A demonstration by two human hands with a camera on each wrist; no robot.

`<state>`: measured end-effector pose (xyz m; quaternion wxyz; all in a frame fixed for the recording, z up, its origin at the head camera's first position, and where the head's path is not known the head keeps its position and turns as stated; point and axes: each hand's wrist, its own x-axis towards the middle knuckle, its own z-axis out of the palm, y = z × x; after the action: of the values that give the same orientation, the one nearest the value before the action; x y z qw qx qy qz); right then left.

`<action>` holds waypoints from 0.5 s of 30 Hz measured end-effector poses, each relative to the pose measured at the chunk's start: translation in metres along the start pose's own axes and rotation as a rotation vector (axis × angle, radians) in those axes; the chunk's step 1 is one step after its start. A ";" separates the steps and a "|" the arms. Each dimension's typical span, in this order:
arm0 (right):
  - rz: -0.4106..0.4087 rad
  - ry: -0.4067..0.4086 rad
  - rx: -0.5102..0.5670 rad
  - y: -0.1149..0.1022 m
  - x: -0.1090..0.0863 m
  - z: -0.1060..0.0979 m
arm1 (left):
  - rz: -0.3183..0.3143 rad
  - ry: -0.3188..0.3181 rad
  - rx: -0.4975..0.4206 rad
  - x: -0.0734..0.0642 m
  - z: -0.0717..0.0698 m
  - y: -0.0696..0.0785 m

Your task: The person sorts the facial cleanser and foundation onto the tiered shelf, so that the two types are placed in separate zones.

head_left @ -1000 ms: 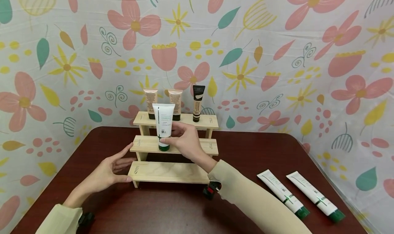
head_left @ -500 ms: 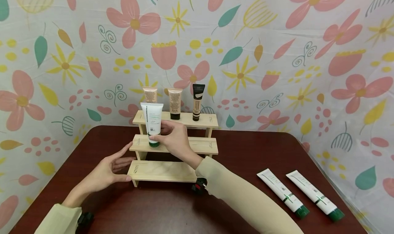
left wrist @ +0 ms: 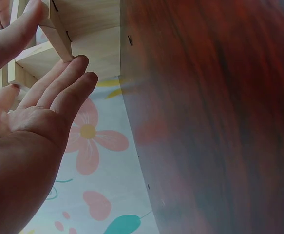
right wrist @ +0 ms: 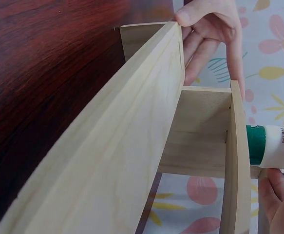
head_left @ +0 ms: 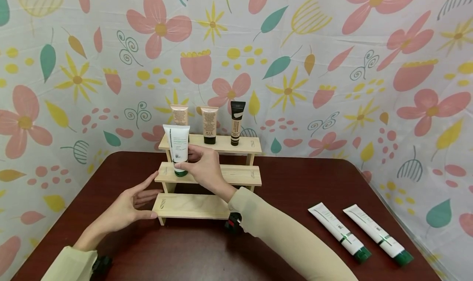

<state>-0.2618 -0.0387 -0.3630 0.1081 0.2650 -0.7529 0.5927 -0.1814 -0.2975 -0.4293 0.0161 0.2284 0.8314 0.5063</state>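
Flower-printed cloth (head_left: 314,71) hung behind a dark red-brown table (head_left: 295,186), on which stood a three-step wooden rack (head_left: 197,205). At the left part of the rack's middle step, a white tube (head_left: 179,143) stood nearly upright, green cap (right wrist: 256,145) down, held between the thumb and fingers of the right hand (head_left: 205,166). The left hand (head_left: 127,205), thumb and forefinger wide apart, touched the rack's left end. Three beige-and-black tubes (head_left: 210,125) stood on the rack's top step; two similar white tubes (head_left: 338,229) lay right of the rack.

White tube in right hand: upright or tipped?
Upright: head view shows the white tube with flat end up, green cap down, right hand gripping it.
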 end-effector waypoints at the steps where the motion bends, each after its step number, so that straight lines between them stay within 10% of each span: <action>1: 0.002 0.000 -0.004 0.000 0.000 0.000 | -0.003 -0.001 -0.002 0.000 0.000 -0.001; 15: 0.017 -0.003 -0.020 0.000 0.001 0.002 | -0.006 -0.007 -0.012 0.001 -0.001 -0.004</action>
<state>-0.2622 -0.0406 -0.3633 0.1046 0.2583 -0.7612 0.5856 -0.1837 -0.2990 -0.4319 0.0219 0.2275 0.8290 0.5103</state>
